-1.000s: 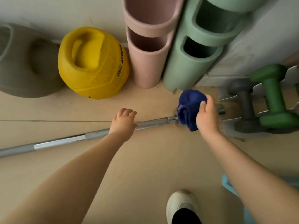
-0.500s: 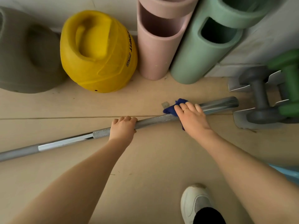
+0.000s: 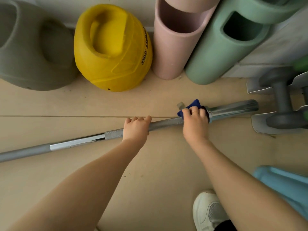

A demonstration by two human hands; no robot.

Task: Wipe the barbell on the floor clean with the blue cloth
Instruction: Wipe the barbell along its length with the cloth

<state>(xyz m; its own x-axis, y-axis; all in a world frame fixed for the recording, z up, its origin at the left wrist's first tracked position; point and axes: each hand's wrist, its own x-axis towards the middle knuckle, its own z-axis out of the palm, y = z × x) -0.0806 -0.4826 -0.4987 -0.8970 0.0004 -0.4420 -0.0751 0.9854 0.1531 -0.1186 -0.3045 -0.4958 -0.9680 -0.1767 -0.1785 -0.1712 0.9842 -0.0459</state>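
A long steel barbell (image 3: 76,142) lies on the tan floor, running from the lower left up to its shiny sleeve end at the right. My left hand (image 3: 135,129) grips the knurled part of the bar near its middle. To its right, my right hand (image 3: 195,124) holds the blue cloth (image 3: 193,105) wrapped over the bar beside the collar; only a corner of the cloth shows above my fingers.
A grey soft weight (image 3: 31,52), a yellow one (image 3: 111,49), a pink roller (image 3: 173,40) and a green roller (image 3: 223,47) stand along the wall. A grey dumbbell (image 3: 281,104) on a rack sits at right. A light blue object (image 3: 286,185) and my white shoe (image 3: 208,210) are at lower right.
My right hand has slid the cloth left from the bar's sleeve end to the collar and closed over the bar. The left hand has kept its grip.
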